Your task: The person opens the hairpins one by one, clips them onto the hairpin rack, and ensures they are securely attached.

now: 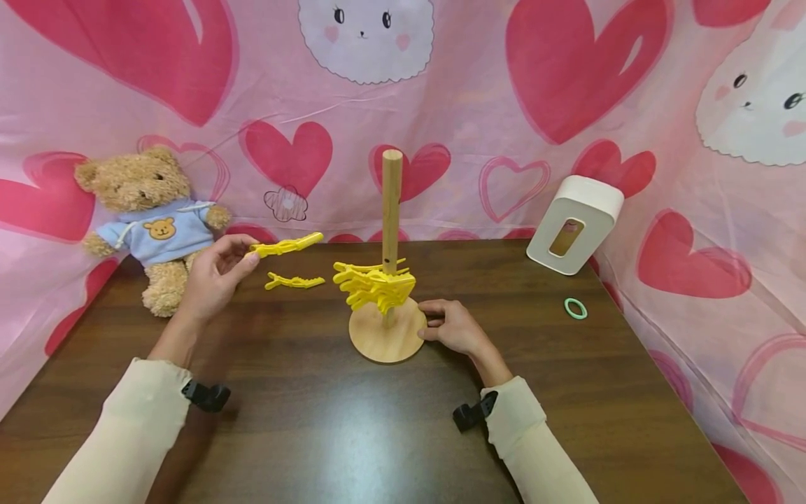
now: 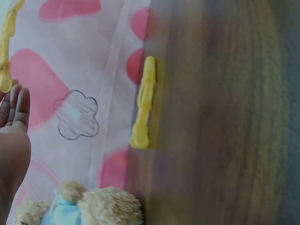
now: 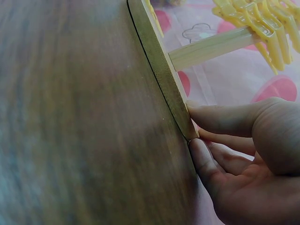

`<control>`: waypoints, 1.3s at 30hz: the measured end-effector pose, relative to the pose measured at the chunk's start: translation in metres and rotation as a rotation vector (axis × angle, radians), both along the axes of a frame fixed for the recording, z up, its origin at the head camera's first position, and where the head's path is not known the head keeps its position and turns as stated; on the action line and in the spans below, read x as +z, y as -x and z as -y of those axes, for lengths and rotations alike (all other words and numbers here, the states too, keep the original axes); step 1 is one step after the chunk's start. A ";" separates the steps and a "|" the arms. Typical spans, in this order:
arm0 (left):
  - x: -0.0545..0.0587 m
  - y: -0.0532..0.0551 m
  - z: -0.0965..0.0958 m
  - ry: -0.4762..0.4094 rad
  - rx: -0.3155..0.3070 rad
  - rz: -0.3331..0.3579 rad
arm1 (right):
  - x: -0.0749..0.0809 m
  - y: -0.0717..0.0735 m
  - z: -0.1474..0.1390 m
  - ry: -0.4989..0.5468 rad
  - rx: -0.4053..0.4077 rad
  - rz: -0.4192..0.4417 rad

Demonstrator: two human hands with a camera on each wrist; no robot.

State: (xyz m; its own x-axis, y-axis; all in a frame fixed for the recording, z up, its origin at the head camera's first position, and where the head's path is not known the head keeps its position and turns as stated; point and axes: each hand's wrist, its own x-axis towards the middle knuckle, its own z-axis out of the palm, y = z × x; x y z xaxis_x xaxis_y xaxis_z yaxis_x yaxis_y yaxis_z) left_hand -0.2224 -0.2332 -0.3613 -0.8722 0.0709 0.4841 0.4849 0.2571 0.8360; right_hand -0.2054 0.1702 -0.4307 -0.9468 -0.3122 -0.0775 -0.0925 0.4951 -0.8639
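Note:
My left hand [image 1: 216, 274] pinches one end of a yellow alligator hair clip [image 1: 288, 245], held up with its other end pointing right. In the left wrist view, that raised clip [image 2: 6, 42] is partly cut off by the frame edge. Below it, a second yellow hair clip [image 1: 294, 282] lies on the table. A wooden stand with an upright post [image 1: 391, 203] and round base [image 1: 384, 346] is at the centre. Several yellow clips [image 1: 378, 287] are clustered around the post's lower half. My right hand [image 1: 456, 327] pinches the right edge of the base between thumb and fingers.
A teddy bear [image 1: 157, 203] in a blue top sits at the back left. At the back right stands a white box with an oval opening [image 1: 576, 224], and a green ring [image 1: 576, 309] lies in front of it. Pink printed cloth [image 1: 453, 105] hangs behind the brown table [image 1: 283, 434].

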 end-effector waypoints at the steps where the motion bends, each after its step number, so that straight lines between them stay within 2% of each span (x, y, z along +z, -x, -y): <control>1: 0.002 0.000 -0.002 0.009 -0.001 -0.008 | 0.000 0.000 0.000 0.001 0.000 -0.001; 8: 0.009 -0.002 -0.015 0.044 0.035 -0.051 | 0.000 0.000 -0.001 0.001 0.004 -0.011; 13: 0.017 -0.006 -0.029 0.014 0.047 -0.077 | 0.000 -0.001 -0.001 0.011 0.001 -0.003; 18: 0.022 -0.009 -0.042 0.006 0.003 -0.073 | 0.000 0.000 0.000 0.002 -0.008 -0.001; 26: 0.023 -0.015 -0.060 0.094 -0.047 -0.092 | 0.001 -0.001 0.001 0.006 -0.008 0.004; 30: 0.023 -0.018 -0.068 0.102 -0.069 -0.116 | 0.000 -0.001 0.002 0.000 0.000 -0.002; 34: 0.022 -0.018 -0.077 0.098 -0.092 -0.153 | 0.000 0.000 0.000 0.003 0.003 -0.004; 39: 0.021 -0.016 -0.088 0.096 -0.128 -0.159 | -0.002 0.001 -0.001 0.010 0.007 -0.005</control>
State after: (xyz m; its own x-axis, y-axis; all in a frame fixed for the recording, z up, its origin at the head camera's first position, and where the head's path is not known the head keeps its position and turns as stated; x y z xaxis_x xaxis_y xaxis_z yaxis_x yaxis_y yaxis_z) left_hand -0.2067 -0.1454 -0.3406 -0.7663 0.2287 0.6004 0.6425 0.2595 0.7210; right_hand -0.2066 0.1710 -0.4327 -0.9451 -0.3193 -0.0696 -0.1002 0.4857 -0.8683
